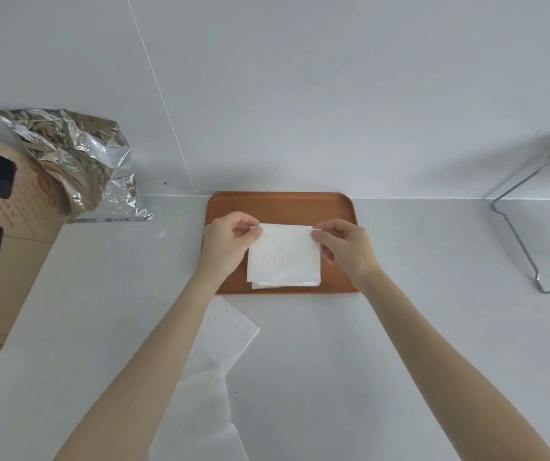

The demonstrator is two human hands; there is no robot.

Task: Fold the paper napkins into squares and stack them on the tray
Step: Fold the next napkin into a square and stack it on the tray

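An orange-brown tray [280, 204] lies on the white counter against the wall. Over it I hold a folded white napkin [285, 257], square in shape. My left hand [225, 241] pinches its far left corner and my right hand [345, 246] pinches its far right corner. Under its near edge peeks the rim of another folded napkin [267, 285] lying on the tray. Unfolded white napkins [220, 341] lie on the counter in front of the tray, partly hidden under my left forearm.
A crumpled silver foil bag [80, 161] leans at the back left beside a cardboard box [17, 247] with dark cut-outs. A clear acrylic stand [533, 234] sits at the right. The wall rises just behind the tray.
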